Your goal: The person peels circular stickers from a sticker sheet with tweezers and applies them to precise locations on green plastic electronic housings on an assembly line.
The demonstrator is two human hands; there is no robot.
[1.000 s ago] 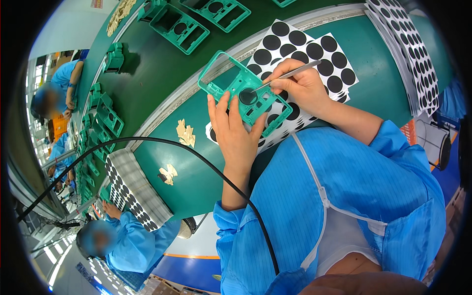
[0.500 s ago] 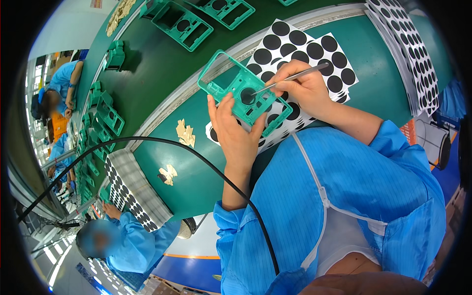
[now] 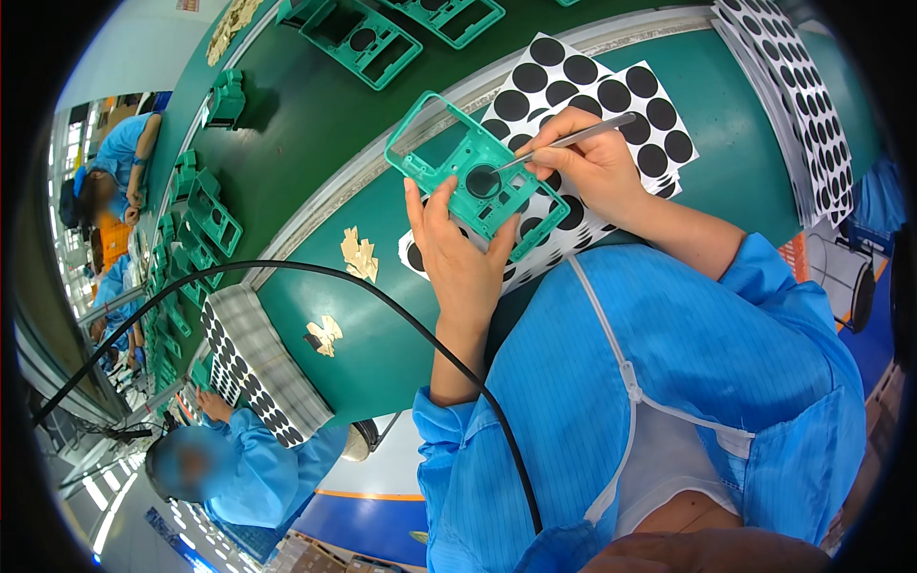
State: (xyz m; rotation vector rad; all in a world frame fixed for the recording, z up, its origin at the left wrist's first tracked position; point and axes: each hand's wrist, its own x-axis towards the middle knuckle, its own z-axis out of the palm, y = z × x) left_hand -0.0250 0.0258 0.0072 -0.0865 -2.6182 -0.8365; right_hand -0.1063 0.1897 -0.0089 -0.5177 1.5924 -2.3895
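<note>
My left hand grips a green plastic housing by its lower left edge, tilted above the bench. A black round sticker lies in the housing's circular recess. Between the fingers and thumb of my right hand is a pair of metal tweezers, its tip at the sticker's upper right edge. Whether the tip touches the sticker I cannot tell. Under and behind the housing lie white sheets of black round stickers, partly covered by my hands.
Green housings rest on the dark green conveyor beyond the bench. Stacked sticker sheets stand right and left. Beige paper scraps lie on the bench. A black cable arches across the view. Co-workers sit at left.
The tweezers' tip has moved slightly up and right, from over the sticker toward its edge. The housings on the conveyor have shifted slightly right and up. My left hand keeps its hold.
</note>
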